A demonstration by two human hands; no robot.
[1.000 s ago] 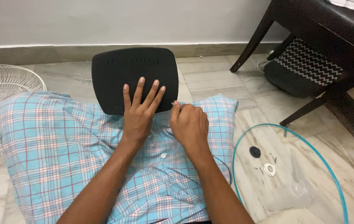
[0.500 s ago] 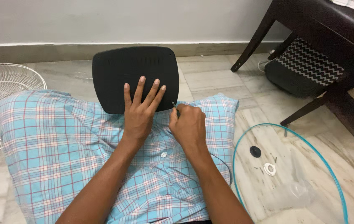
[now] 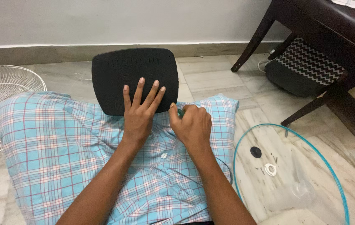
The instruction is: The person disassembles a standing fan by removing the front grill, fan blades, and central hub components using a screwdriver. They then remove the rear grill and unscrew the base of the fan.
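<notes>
A black plastic panel [image 3: 133,75] with a row of slots lies on a blue checked cloth [image 3: 52,154] spread over my lap. My left hand [image 3: 139,112] rests flat on the panel's near edge, fingers spread, holding nothing. My right hand [image 3: 192,125] is closed in a fist just right of it, at the panel's lower right corner. It grips a small green-handled tool [image 3: 180,112], and only a bit of the handle shows between thumb and fingers. The tool's tip is hidden.
A white wire fan grille [image 3: 2,96] lies on the marble floor at left. At right lies a teal ring [image 3: 244,137] holding a black cap [image 3: 255,152], a white washer [image 3: 270,169], small screws and a clear plastic piece. A dark wooden table [image 3: 310,25] and a zigzag-patterned cushion [image 3: 306,68] stand at back right.
My right hand has turned slightly at the panel's corner, so the green handle now shows. My left hand and the panel have stayed put.
</notes>
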